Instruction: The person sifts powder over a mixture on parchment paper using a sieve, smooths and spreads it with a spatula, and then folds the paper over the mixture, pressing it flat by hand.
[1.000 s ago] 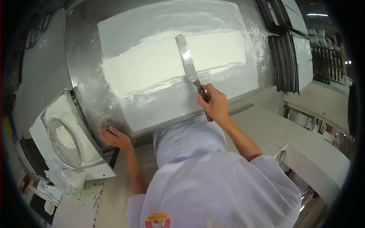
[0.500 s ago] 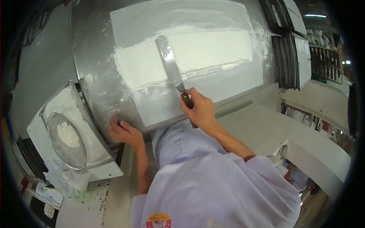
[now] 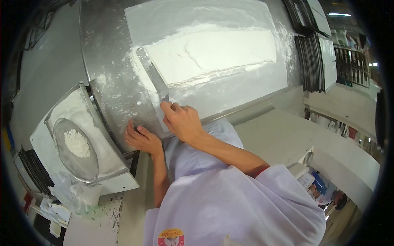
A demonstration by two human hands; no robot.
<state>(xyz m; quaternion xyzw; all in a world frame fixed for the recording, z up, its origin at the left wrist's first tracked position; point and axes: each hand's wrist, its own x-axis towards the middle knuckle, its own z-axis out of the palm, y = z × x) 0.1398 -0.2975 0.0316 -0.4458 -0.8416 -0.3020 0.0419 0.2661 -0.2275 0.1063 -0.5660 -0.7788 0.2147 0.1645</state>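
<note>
My right hand [image 3: 184,122] is closed round the handle of a long-bladed icing spatula [image 3: 153,74]. The blade lies along the left end of a flattened slab of white powder [image 3: 217,53], which has a straight left edge and a crack running through it. Under the slab is a large white sheet [image 3: 262,84] on a metal table [image 3: 108,49]. Near the table's front edge, left of the sheet, my left hand [image 3: 143,138] has its fingers apart and holds nothing.
To the left a white tray [image 3: 76,104] carries a round sieve [image 3: 85,168] with lumpy white powder [image 3: 76,142]. A plastic bag [image 3: 86,197] hangs below it. Dark stacked trays [image 3: 310,63] stand at the right. Another person [image 3: 328,192] is at the lower right.
My right hand has swept the spatula left across the powder to its left end. The slab now has a straight left edge and a crack. My left hand has shifted slightly right.
</note>
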